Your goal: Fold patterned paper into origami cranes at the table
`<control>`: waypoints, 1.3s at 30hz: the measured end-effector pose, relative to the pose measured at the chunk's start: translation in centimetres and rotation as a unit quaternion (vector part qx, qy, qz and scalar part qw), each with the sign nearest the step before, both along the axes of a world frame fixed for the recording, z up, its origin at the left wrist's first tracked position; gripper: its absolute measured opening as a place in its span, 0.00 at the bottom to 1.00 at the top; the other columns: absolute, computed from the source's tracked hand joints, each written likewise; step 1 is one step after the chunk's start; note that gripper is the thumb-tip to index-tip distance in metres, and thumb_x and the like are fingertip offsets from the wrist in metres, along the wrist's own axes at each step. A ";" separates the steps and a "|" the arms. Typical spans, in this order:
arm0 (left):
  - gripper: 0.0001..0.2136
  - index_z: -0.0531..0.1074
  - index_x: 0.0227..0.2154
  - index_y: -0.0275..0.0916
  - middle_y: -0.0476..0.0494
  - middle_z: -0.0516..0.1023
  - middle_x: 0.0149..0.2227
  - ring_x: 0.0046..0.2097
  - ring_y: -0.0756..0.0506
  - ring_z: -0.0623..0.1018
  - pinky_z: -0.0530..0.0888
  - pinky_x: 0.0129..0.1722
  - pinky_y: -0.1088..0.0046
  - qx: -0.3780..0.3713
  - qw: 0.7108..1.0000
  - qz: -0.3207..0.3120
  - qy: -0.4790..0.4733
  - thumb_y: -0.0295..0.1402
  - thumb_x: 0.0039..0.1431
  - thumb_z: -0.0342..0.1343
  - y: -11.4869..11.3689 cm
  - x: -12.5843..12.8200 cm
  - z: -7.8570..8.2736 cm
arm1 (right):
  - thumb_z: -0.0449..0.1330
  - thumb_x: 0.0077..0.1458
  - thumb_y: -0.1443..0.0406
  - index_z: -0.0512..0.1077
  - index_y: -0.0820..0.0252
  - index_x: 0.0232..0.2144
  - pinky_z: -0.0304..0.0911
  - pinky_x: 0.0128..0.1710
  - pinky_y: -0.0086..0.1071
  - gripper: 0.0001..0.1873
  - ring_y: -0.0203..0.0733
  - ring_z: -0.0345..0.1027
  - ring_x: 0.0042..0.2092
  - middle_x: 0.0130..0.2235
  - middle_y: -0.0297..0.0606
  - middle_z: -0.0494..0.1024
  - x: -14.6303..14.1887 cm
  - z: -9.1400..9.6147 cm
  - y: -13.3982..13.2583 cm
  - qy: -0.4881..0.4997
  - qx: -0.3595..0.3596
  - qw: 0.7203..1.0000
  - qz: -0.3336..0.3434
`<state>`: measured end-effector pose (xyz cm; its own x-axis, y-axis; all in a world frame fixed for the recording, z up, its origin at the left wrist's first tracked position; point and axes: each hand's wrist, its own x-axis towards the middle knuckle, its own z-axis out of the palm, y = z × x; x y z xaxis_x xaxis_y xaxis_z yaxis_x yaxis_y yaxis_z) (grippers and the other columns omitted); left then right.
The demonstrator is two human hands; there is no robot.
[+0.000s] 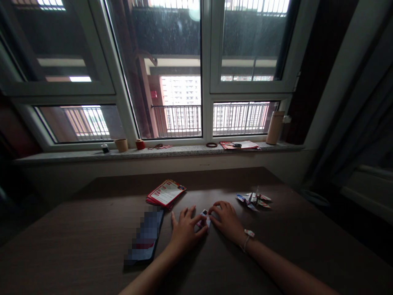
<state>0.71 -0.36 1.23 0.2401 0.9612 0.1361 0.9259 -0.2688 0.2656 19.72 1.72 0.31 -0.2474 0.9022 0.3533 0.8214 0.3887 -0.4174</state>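
Note:
A small piece of folded printed paper lies on the dark wooden table, between both hands. My left hand has its thumb and index finger closed on the paper's left and near side, while its other fingers spread over the tabletop. From the right, my right hand pinches the paper's edge with thumb and fingertips; a thin bracelet circles that wrist. Fingers cover part of the paper, so its exact folds are hidden.
A stack of printed leaflets lies beyond my left hand, and a pixelated phone-like slab beside it. Folded paper figures sit at the right. The windowsill holds a paper cup, scissors and a bottle.

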 end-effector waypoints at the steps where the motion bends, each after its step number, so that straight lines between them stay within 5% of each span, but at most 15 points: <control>1: 0.15 0.73 0.47 0.61 0.50 0.59 0.66 0.66 0.33 0.56 0.40 0.60 0.32 0.000 1.000 0.000 0.002 0.50 0.57 0.54 0.0 0.0 0.0 | 0.58 0.58 0.61 0.74 0.50 0.41 0.53 0.56 0.40 0.09 0.46 0.60 0.53 0.47 0.38 0.71 0.0 0.0 0.0 0.003 0.006 1.000 0.000; 11: 0.14 0.73 0.46 0.61 0.49 0.60 0.65 0.66 0.34 0.56 0.40 0.59 0.32 0.004 1.000 0.000 -0.002 0.49 0.57 0.53 0.0 0.0 0.0 | 0.59 0.57 0.63 0.76 0.55 0.33 0.52 0.57 0.39 0.05 0.46 0.61 0.50 0.42 0.38 0.75 -0.2 0.2 -0.3 -0.030 0.035 0.999 0.001; 26: 0.14 0.73 0.46 0.61 0.49 0.62 0.64 0.65 0.34 0.58 0.40 0.59 0.31 0.017 1.000 -0.007 -0.006 0.50 0.58 0.53 -0.1 0.0 -0.1 | 0.60 0.56 0.59 0.78 0.52 0.34 0.41 0.62 0.50 0.07 0.49 0.60 0.53 0.45 0.39 0.75 -0.3 0.9 -0.9 -0.062 0.016 0.998 -0.001; 39: 0.15 0.71 0.49 0.67 0.49 0.59 0.66 0.67 0.33 0.55 0.38 0.59 0.31 -0.008 1.000 -0.001 0.008 0.51 0.59 0.51 -0.1 -0.3 0.4 | 0.63 0.53 0.57 0.76 0.53 0.37 0.42 0.61 0.50 0.10 0.50 0.60 0.54 0.47 0.39 0.73 0.0 0.9 -1.2 -0.066 0.010 0.998 0.010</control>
<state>0.40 -0.45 1.62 0.2450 0.9626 0.1159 0.9294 -0.2672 0.2544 19.68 0.50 1.16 -0.3104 0.8899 0.3341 0.8608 0.4123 -0.2983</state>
